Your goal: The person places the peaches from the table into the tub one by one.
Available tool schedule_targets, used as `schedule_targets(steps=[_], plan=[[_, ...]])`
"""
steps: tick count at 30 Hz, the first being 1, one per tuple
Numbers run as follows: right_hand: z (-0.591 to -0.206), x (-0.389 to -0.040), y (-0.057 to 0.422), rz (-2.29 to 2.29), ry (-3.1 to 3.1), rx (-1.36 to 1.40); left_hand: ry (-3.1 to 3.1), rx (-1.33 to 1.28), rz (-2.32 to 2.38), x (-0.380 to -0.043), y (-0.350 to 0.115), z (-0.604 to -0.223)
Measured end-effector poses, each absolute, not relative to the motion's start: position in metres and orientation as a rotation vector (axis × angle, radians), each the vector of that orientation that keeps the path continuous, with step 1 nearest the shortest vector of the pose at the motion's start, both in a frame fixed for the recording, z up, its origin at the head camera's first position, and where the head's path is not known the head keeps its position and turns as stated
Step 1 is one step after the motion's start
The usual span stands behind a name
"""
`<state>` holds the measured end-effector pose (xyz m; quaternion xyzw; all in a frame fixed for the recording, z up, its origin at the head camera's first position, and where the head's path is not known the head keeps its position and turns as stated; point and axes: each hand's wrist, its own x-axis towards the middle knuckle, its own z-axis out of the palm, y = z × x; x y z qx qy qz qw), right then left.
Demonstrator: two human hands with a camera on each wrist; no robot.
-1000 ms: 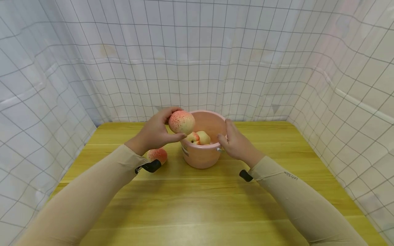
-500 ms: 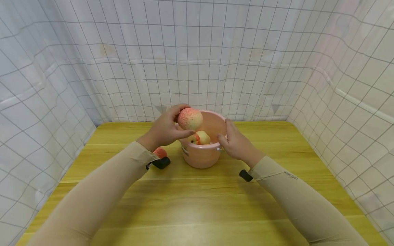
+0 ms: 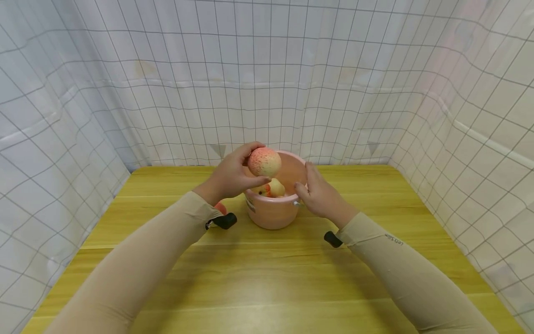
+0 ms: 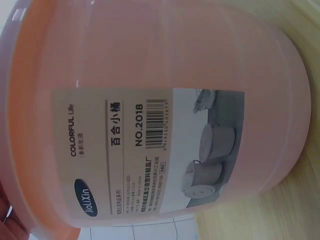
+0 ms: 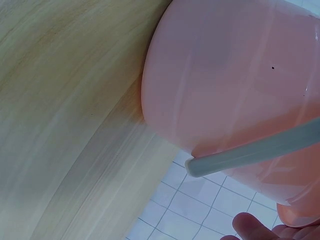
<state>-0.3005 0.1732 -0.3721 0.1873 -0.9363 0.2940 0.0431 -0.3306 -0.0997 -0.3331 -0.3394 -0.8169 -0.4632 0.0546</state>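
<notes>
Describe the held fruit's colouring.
The held fruit is pale yellow with pinkish-red speckling, clearest in the head view.

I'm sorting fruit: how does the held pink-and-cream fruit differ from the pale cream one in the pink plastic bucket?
The round pink-and-cream fruit is speckled; the pale cream fruit looks plain where visible. The left hand holds the speckled fruit; the pale one lies in the pink plastic bucket. Both look rounded.
</notes>
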Motion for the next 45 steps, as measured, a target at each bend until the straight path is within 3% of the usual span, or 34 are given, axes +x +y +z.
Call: schedule_targets(steps=[45], plan=[[-0.3729, -0.3007, 0.1727, 0.93, -2.842, 0.576, -2.518, -1.03, -1.41, -0.3306, -0.0904, -0.3366]])
